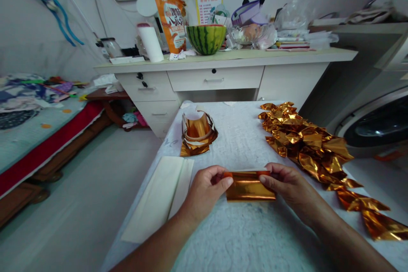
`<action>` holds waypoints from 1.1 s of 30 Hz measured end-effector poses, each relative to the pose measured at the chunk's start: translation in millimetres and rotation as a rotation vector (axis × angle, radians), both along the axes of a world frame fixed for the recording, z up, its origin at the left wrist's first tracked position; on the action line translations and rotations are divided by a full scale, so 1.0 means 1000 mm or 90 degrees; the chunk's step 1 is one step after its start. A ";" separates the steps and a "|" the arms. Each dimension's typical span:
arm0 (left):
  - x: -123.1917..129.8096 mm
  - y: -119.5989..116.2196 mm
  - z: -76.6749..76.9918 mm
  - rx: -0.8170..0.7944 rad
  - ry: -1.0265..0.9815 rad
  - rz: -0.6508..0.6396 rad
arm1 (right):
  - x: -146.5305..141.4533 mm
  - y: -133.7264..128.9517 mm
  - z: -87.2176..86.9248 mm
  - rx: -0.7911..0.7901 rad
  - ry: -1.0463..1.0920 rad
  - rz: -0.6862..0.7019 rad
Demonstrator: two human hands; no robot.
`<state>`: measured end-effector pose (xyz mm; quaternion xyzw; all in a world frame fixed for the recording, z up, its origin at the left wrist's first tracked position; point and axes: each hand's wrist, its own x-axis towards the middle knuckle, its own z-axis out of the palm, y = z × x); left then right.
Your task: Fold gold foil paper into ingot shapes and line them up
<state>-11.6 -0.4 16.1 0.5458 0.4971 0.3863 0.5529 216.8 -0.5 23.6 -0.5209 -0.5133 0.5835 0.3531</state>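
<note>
A sheet of shiny gold foil paper (pixel 250 190) is stretched between my two hands, low over the near part of the covered table. My left hand (pixel 207 189) pinches its left end between thumb and fingers. At the right end, the thumb and fingers of my right hand (pixel 288 187) grip it in the same way. The foil's upper edge looks curled over. Beyond my left hand sits a curled stack of gold foil paper (pixel 196 134). Several folded gold foil pieces (pixel 309 144) lie heaped along the table's right side.
White paper sheets (pixel 156 197) lie left of my forearm. Behind the table stands a white desk (pixel 215 77) bearing a cut watermelon (pixel 206 39), an orange snack bag (pixel 170 21) and a paper roll (pixel 151 43). A washing machine (pixel 376 106) is at right, a bed (pixel 47 123) at left.
</note>
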 end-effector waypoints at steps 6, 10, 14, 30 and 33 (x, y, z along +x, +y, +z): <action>0.001 -0.002 0.002 0.025 0.035 0.036 | -0.002 -0.001 0.003 -0.030 0.021 0.013; 0.002 -0.003 0.005 0.039 0.052 0.041 | -0.002 0.000 0.002 -0.040 0.041 0.016; 0.003 -0.003 0.006 0.043 0.057 0.046 | -0.001 -0.001 0.000 -0.038 0.030 0.010; 0.001 -0.004 0.007 0.043 0.044 0.045 | -0.002 -0.001 0.000 -0.049 0.030 0.002; 0.001 -0.004 0.007 0.046 0.047 0.049 | -0.002 -0.001 0.000 -0.046 0.020 0.002</action>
